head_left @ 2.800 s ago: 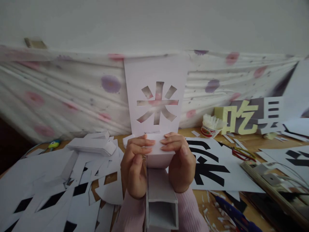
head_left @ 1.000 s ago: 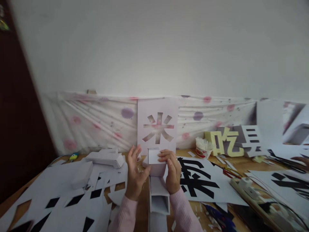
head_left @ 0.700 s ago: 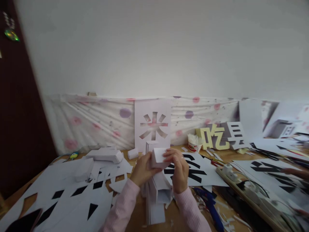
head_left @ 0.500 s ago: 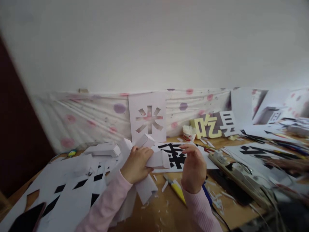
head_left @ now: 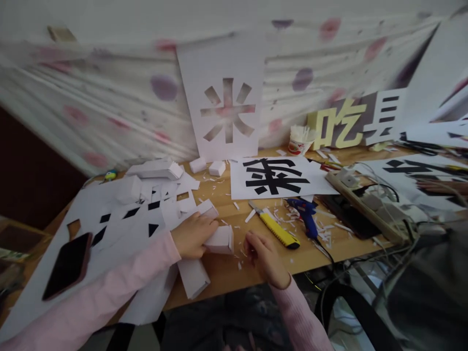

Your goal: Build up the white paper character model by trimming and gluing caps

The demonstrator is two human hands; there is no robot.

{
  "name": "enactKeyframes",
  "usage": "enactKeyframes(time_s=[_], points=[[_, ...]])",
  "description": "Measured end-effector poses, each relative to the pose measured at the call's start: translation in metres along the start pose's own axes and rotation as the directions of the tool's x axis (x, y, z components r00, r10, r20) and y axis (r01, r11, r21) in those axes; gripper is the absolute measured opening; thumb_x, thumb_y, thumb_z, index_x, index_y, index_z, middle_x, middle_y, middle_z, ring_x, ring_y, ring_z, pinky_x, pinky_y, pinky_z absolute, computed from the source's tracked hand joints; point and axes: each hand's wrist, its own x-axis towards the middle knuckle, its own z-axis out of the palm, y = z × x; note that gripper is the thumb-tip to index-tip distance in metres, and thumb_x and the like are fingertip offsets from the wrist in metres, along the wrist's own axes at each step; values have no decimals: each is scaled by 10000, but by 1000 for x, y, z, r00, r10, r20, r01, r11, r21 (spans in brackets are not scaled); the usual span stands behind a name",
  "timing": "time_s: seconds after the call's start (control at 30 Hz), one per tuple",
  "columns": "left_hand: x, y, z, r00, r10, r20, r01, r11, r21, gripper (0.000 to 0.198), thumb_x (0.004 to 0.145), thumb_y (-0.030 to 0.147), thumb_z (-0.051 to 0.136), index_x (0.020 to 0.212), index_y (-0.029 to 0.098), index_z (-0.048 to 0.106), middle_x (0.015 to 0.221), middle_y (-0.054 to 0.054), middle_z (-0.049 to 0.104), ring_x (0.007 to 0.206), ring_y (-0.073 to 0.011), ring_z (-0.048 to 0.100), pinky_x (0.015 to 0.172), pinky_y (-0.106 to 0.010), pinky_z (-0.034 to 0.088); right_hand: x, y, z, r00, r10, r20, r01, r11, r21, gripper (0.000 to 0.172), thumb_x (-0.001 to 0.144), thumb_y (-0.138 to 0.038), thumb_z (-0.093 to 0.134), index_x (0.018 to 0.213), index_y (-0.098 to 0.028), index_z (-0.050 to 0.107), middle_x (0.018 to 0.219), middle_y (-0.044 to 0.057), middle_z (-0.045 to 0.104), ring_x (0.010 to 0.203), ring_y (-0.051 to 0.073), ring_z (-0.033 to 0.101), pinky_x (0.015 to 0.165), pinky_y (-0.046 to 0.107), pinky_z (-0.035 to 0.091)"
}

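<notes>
Left hand (head_left: 193, 236) grips a white paper form (head_left: 222, 240); right hand (head_left: 266, 257), fingers apparently half-open, is near a yellow cutter (head_left: 277, 227).

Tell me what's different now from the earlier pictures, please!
The white paper shape went down and to the left, so it no longer blocks the sheet with the black character. Earlier both hands were on it; now the right hand has let go, and the left hand is on it. The cut-out sheet behind still stands against the curtain.
</notes>
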Motion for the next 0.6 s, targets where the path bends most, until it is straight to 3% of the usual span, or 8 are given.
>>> enactKeyframes(time_s=[0.13, 0.33, 0.5, 0.6], points=[[0, -12, 3, 1000, -9, -18, 8, 999, -49, 307, 796, 266, 681, 1054, 163, 551, 1149, -147, 657, 1096, -334, 609, 923, -436, 444, 3, 9, -6, 997, 70, -24, -70, 998, 8, 488, 824, -624, 595, 585, -209, 499, 532, -50, 467, 418, 88, 429, 378, 218, 319], [4, -20, -1, 999, -26, 37, 29, 997, -75, 237, 812, 286, 642, 996, 193, 525, 1051, -115, 688, 954, -313, 672, 760, -395, 504, 8, 10, -4, 992, 122, -22, -122, 993, 9, 520, 836, -666, 547, 584, -214, 500, 506, -51, 445, 404, 95, 398, 364, 234, 266], [18, -20, -10, 996, -65, 63, 67, 997, -33, 216, 792, 214, 611, 988, 184, 526, 1037, -152, 680, 948, -348, 672, 733, -426, 508, 18, 9, -13, 992, 64, -109, -72, 995, -73, 535, 913, -601, 483, 546, -252, 308, 492, -84, 256, 432, 89, 216, 410, 264, 201], [9, -27, -13, 996, -44, 73, 46, 998, -30, 226, 775, 181, 611, 991, 190, 544, 1049, -141, 678, 960, -353, 667, 733, -429, 502, 16, -2, -25, 988, -13, -156, -16, 984, -179, 519, 902, -521, 563, 541, -243, 316, 524, -76, 259, 487, 102, 252, 471, 269, 246]])
